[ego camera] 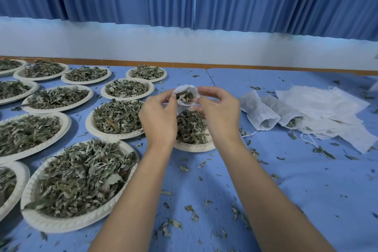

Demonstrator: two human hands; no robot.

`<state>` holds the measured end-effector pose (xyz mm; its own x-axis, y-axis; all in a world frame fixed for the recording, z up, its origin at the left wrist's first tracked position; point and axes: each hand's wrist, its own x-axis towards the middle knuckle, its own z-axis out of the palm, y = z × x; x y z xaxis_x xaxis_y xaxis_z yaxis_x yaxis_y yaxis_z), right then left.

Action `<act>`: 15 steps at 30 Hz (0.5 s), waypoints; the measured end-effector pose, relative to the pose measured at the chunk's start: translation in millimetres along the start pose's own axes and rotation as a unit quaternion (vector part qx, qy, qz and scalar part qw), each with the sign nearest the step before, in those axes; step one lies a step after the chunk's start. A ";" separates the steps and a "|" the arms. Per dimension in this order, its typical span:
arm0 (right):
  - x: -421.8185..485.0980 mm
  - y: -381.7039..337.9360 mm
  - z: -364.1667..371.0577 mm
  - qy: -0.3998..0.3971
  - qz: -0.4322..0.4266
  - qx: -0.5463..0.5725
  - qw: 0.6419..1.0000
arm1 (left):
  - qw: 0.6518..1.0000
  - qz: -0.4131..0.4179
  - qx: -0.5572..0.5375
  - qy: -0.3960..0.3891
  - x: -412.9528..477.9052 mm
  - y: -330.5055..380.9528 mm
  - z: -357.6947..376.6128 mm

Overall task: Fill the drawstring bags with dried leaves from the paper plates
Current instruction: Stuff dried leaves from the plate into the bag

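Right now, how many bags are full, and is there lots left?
Done: two filled bags lie at the right. In hand: left hand and right hand pinch open a third bag, leaves inside, above a plate. Remaining: a pile of empty bags and heaped plates.

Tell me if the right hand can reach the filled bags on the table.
Probably yes: the filled bags lie beside the right hand, nothing between, but it pinches the open bag now.

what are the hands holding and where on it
A white drawstring bag with leaves inside; left hand and right hand each pinch the rim of its open mouth, on opposite sides.
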<state>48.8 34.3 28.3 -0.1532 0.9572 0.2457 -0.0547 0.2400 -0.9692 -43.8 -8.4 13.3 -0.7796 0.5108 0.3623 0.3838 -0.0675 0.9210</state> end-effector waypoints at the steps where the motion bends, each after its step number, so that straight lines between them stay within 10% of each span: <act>1: 0.6 0.9 -1.4 -0.004 -0.034 -0.053 0.998 | 1.000 0.008 0.002 -0.009 -0.2 1.1 0.2; 15: 8.4 22.4 -7.9 -0.001 -0.075 -0.133 0.988 | 0.984 0.107 0.015 -0.140 -11.5 8.5 4.2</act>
<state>54.1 49.0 8.5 -0.1644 0.9076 0.3864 0.1850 0.4131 -0.8917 -29.6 -11.2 16.4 -0.5137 0.7039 0.4906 0.5426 -0.1764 0.8212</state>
